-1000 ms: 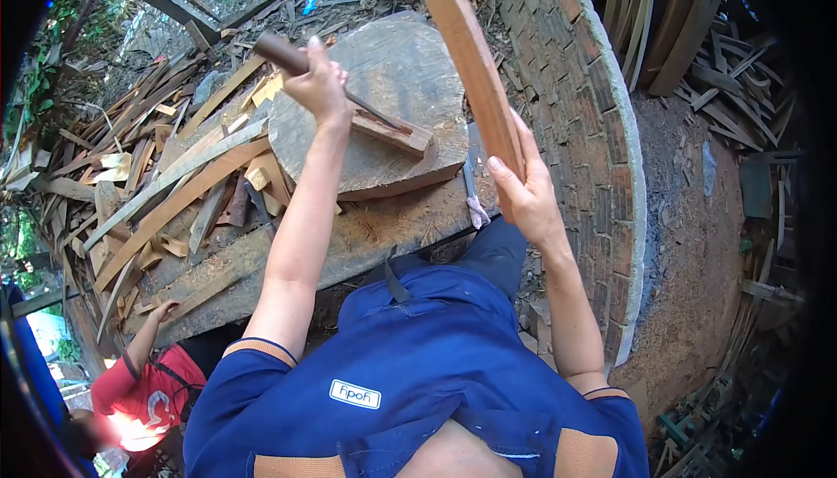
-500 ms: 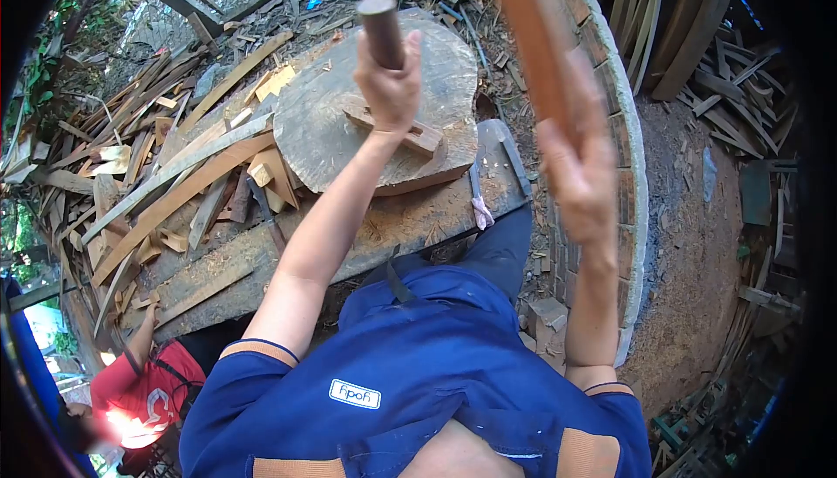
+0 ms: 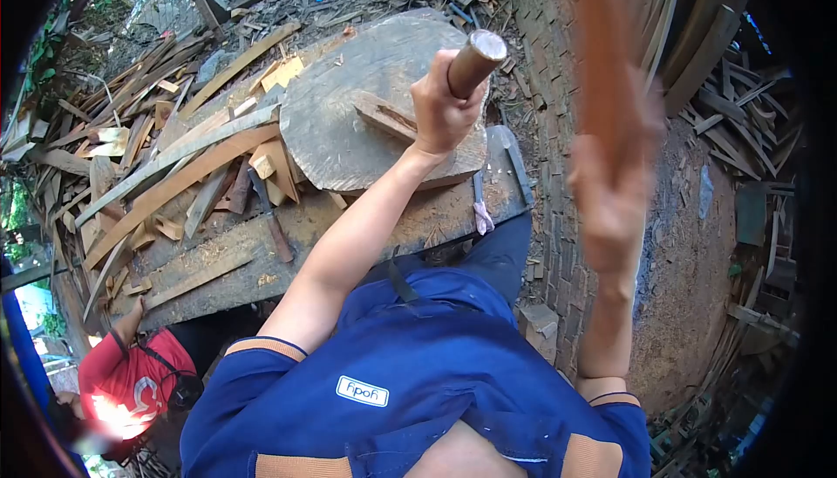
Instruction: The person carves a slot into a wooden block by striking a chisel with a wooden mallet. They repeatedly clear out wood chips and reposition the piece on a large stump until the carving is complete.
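Note:
My left hand (image 3: pixel 445 110) is wrapped round the thick wooden handle of a chisel (image 3: pixel 475 66). Its pale, worn round end tilts up to the right, and the blade is hidden below my fist. Behind that hand a small wooden block (image 3: pixel 381 117) with a groove cut in it lies on a round chopping stump (image 3: pixel 336 85); its right end is covered. Off to the right, my right hand (image 3: pixel 613 208) grips a long reddish-brown wooden club (image 3: pixel 606 51). Club and fingers are smeared by motion, well apart from the chisel.
A low plank bench (image 3: pixel 235 256) carries the stump, wood offcuts (image 3: pixel 174 190) and a dark-bladed tool (image 3: pixel 277 232). Another tool with a cloth-wrapped end (image 3: pixel 482 215) lies near my leg. A person in a red shirt (image 3: pixel 131 373) is at lower left. Brick paving (image 3: pixel 558 173) runs along the right.
My left hand has shifted right with the chisel, whose handle now leans right. It now covers the block's slotted right end. My right hand and the club have swung farther right.

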Motion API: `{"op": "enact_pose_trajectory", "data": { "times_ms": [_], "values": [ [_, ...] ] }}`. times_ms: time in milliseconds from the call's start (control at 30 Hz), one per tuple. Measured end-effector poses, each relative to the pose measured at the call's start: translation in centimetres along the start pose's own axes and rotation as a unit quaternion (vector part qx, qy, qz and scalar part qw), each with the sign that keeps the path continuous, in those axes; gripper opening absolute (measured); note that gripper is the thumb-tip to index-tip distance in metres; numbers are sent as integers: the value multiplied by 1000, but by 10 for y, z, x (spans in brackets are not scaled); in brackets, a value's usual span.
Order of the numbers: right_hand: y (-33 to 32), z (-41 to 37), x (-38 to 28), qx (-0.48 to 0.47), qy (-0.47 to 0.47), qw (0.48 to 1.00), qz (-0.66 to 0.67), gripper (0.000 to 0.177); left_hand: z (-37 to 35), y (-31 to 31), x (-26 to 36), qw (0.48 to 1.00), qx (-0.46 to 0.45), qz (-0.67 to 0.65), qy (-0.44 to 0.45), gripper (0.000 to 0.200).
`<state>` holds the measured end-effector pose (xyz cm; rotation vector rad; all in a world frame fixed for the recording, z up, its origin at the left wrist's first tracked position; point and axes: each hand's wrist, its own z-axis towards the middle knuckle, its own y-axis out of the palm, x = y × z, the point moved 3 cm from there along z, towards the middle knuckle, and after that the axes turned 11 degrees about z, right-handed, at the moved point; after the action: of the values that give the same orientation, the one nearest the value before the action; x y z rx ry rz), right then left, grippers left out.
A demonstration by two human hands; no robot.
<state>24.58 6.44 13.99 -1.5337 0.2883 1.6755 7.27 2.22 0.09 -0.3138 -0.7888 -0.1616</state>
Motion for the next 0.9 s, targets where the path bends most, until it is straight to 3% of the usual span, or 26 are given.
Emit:
{"op": "enact_pose_trajectory", "data": {
  "times_ms": [33,67,200,300,367,433,500,533,567,600,633,667,733,833,900],
  "values": [
    [6,-2,7,-94,79,990,-66,63,2,0,-2,1000,-1,-4,7,25],
    [9,-4,21,-123,47,991,-18,68,5,-1,-7,999,6,-29,-12,24],
    [25,-17,58,-60,-28,998,-5,69,25,-16,-39,988,64,-30,-136,19],
    [37,-28,86,1,-62,998,10,67,33,-46,-77,906,174,-196,-332,26],
    [47,-41,109,-66,154,980,104,67,21,-69,-116,860,246,-178,-411,42],
    [49,-47,117,-66,146,983,89,67,8,-86,-128,809,300,-208,-461,63],
    [53,-56,119,-93,268,948,142,67,-3,-94,-134,818,279,-274,-422,58],
    [54,-58,129,-82,209,969,103,66,-7,-97,-131,819,277,-272,-422,58],
    [56,-58,137,-81,208,969,104,66,-4,-99,-125,856,250,-254,-374,54],
    [56,-57,140,-66,148,983,87,66,2,-99,-112,889,222,-236,-323,49],
    [55,-55,138,-51,89,992,69,66,7,-100,-101,889,221,-237,-323,49],
    [53,-56,134,-50,88,992,70,66,17,-101,-87,923,156,-209,-282,45],
    [50,-55,126,-47,191,974,110,66,29,-107,-83,960,46,-189,-203,43],
    [48,-55,127,-34,165,981,96,66,39,-106,-68,988,-13,-69,-134,43],
    [47,-55,125,-36,172,979,101,66,40,-97,-75,982,-16,-116,-145,39]
  ]
}}
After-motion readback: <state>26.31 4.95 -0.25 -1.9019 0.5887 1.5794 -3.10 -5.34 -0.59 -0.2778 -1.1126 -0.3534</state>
